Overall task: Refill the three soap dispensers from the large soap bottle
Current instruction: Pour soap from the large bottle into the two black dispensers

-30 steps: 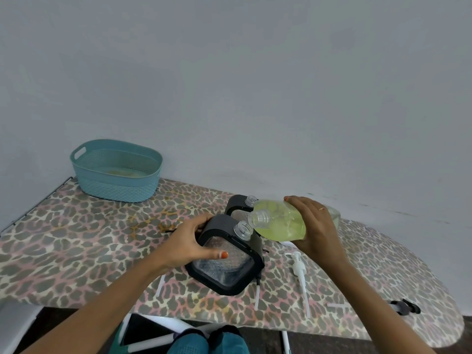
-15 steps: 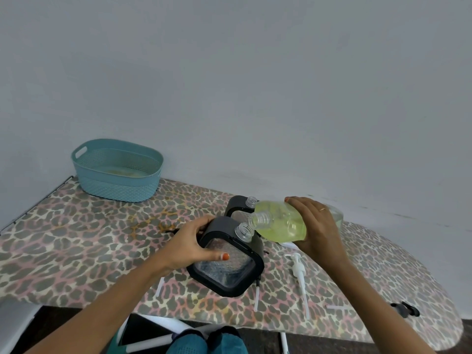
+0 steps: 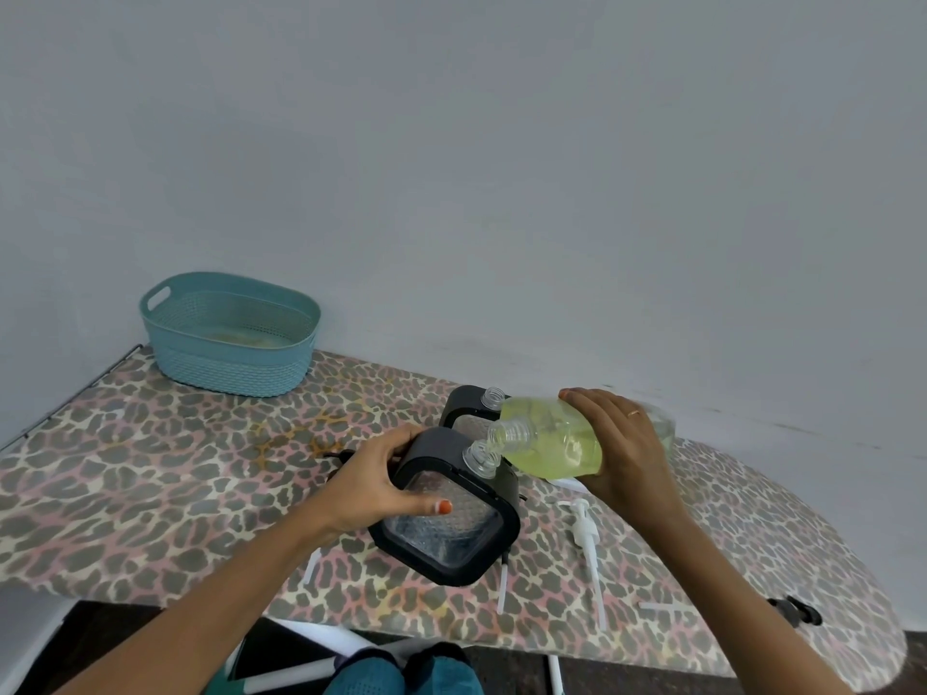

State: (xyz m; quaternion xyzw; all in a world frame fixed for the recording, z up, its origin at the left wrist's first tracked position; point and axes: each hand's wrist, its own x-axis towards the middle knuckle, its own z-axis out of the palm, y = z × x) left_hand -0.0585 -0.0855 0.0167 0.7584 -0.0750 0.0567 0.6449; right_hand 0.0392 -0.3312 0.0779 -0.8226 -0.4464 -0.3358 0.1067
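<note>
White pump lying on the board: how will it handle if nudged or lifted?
Likely light: the white pump is small, thin plastic. Its slender tube may flex. Lying sideways on the fabric board, it probably pivots rather than slides.

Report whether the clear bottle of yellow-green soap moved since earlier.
Yes, slightly: against the teal basket, the yellow-green soap bottle dipped down-left, toward the clear neck of the black dispenser.

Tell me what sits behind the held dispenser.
A second dispenser, its clear neck open. The tilted soap bottle and the front dispenser cover most of it; no third shows.
</note>
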